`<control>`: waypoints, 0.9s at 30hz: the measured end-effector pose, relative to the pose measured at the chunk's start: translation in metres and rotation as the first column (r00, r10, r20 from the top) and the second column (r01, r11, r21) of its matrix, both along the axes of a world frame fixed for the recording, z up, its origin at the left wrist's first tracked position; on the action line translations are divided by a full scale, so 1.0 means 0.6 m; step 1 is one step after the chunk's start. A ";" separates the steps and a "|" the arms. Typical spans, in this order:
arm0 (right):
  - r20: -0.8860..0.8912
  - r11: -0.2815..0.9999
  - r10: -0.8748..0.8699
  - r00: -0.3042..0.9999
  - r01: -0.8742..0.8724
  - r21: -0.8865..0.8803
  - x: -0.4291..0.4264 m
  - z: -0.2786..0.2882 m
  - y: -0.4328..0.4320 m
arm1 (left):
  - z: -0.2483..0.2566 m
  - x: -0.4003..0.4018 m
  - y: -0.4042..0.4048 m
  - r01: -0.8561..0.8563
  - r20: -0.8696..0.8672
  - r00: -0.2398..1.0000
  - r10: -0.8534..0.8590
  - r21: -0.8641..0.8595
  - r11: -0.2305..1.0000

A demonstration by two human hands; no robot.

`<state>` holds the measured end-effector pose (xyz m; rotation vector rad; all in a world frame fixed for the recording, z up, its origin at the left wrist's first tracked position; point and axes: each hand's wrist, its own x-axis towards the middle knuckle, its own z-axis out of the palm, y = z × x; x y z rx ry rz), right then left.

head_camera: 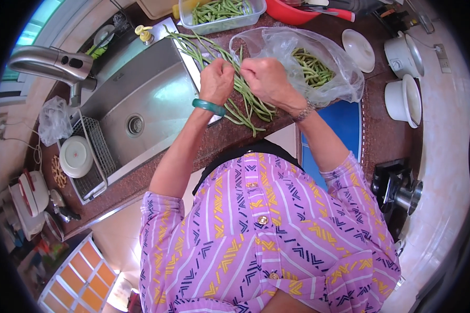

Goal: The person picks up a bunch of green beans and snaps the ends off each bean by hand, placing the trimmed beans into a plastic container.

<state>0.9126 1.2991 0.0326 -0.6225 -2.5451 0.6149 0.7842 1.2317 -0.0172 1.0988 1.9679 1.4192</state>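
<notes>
My left hand [218, 81], with a green bangle at its wrist, is closed above the long green beans [244, 92] lying on the dark red counter. Close to its right, my right hand [267, 81] is also closed, fingertips pinched. A thin green piece of bean shows between the two hands; how each hand holds it is partly hidden by the fingers. Right of my right hand, an open clear plastic bag [276, 44] holds short bean pieces [312, 68]. Beyond the hands, a clear plastic container [223, 26] holds more cut green beans [219, 11].
A steel sink [156, 99] with a faucet [55, 64] lies to the left, with a wire rack [102, 146] and an upturned white bowl [76, 156]. At the back stands a red basin [291, 13]. A white lid [358, 51] and a white pot [401, 101] are on the right.
</notes>
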 end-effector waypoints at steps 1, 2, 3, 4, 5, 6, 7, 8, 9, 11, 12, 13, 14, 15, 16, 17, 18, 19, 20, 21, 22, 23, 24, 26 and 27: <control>-0.043 0.999 -0.036 0.998 0.035 -0.035 0.012 0.007 0.003 | -0.003 -0.012 0.011 0.001 -0.005 1.000 -0.001 0.007 1.000; -0.084 0.995 -0.073 0.994 0.067 -0.072 0.025 0.014 0.009 | -0.006 -0.029 0.019 -0.060 0.379 0.923 0.075 -0.050 0.997; -0.091 0.995 -0.078 0.993 0.072 -0.067 0.040 0.021 0.018 | 0.003 -0.037 0.030 -0.087 0.697 0.701 0.152 -0.127 0.988; -0.111 0.984 -0.149 0.983 0.137 -0.110 0.054 0.031 0.028 | 0.035 -0.035 0.035 -0.101 0.739 0.661 0.127 -0.080 0.992; -0.128 0.968 -0.220 0.967 0.200 -0.155 0.071 0.037 0.042 | 0.039 -0.052 0.050 -0.077 0.778 0.624 0.068 -0.025 0.997; -0.155 0.946 -0.300 0.941 0.273 -0.174 0.093 0.033 0.064 | 0.047 -0.071 0.068 -0.048 0.824 0.566 -0.004 0.039 0.998; -0.182 0.920 -0.374 0.910 0.339 -0.197 0.117 0.023 0.087 | 0.057 -0.088 0.088 -0.027 0.860 0.505 -0.076 0.104 0.994; -0.198 0.919 -0.379 0.904 0.343 -0.193 0.150 0.011 0.109 | 0.070 -0.098 0.112 -0.030 0.851 0.514 -0.107 0.142 0.989; -0.080 0.923 -0.384 0.920 0.380 -0.058 0.181 -0.004 0.129 | 0.065 -0.128 0.134 0.052 0.809 0.562 -0.175 0.176 0.983; 0.033 0.912 -0.404 0.914 0.401 0.085 0.196 -0.016 0.145 | 0.092 -0.140 0.180 -0.021 0.823 0.564 -0.073 0.103 0.995; -0.023 0.883 -0.455 0.890 0.454 0.121 0.195 -0.017 0.140 | 0.080 -0.172 0.194 0.087 0.781 0.612 -0.126 0.091 0.992; -0.075 0.845 -0.509 0.858 0.514 0.150 0.196 -0.015 0.131 | 0.085 -0.180 0.206 0.038 0.728 0.684 -0.046 0.027 0.999; -0.159 0.835 -0.526 0.835 0.543 0.087 0.190 -0.008 0.124 | 0.085 -0.197 0.217 0.006 0.677 0.736 0.011 -0.023 1.000; -0.162 0.836 -0.526 0.835 0.542 0.080 0.184 0.000 0.113 | 0.081 -0.209 0.226 -0.024 0.619 0.783 0.065 -0.074 0.997; -0.150 0.828 -0.550 0.822 0.512 -0.227 0.179 0.006 0.101 | 0.079 -0.202 0.229 -0.022 0.614 0.786 0.068 -0.082 0.996; -0.131 0.742 -0.565 0.814 0.432 -0.512 0.170 0.007 0.087 | 0.073 -0.192 0.225 -0.101 0.580 0.812 0.064 0.033 0.994; -0.207 0.785 -0.458 0.865 0.284 -0.551 0.157 -0.001 0.067 | 0.071 -0.179 0.219 -0.168 0.544 0.837 0.060 0.151 0.974; -0.121 0.802 -0.345 0.931 0.225 -0.554 0.150 -0.017 0.048 | 0.061 -0.171 0.210 -0.162 0.541 0.839 0.059 0.146 0.976; -0.123 0.859 -0.155 0.980 0.072 -0.506 0.133 -0.016 0.026 | 0.048 -0.165 0.188 -0.048 0.415 0.910 -0.020 0.154 0.987; -0.023 0.908 0.042 0.999 -0.048 -0.416 0.124 -0.033 0.017 | 0.041 -0.153 0.165 0.072 0.285 0.952 -0.112 0.146 0.987; 0.121 0.879 0.095 0.988 -0.027 -0.476 0.118 -0.058 0.009 | 0.040 -0.121 0.141 0.088 0.205 0.973 -0.110 0.114 0.990; 0.119 0.875 0.106 0.987 -0.036 -0.482 0.114 -0.075 0.003 | 0.040 -0.084 0.110 0.094 0.121 0.987 -0.103 0.080 0.992; 0.189 0.934 0.086 0.978 -0.013 -0.357 0.110 -0.088 -0.002 | 0.034 -0.058 0.074 0.183 -0.004 0.983 -0.183 0.005 0.983; 0.260 0.973 0.052 0.964 0.009 -0.229 0.101 -0.109 -0.007 | 0.010 -0.022 0.007 0.314 -0.179 0.925 -0.336 -0.142 0.939; 0.260 0.972 0.067 0.963 -0.004 -0.235 0.098 -0.119 -0.006 | -0.012 -0.011 -0.017 0.368 -0.229 0.883 -0.410 -0.204 0.907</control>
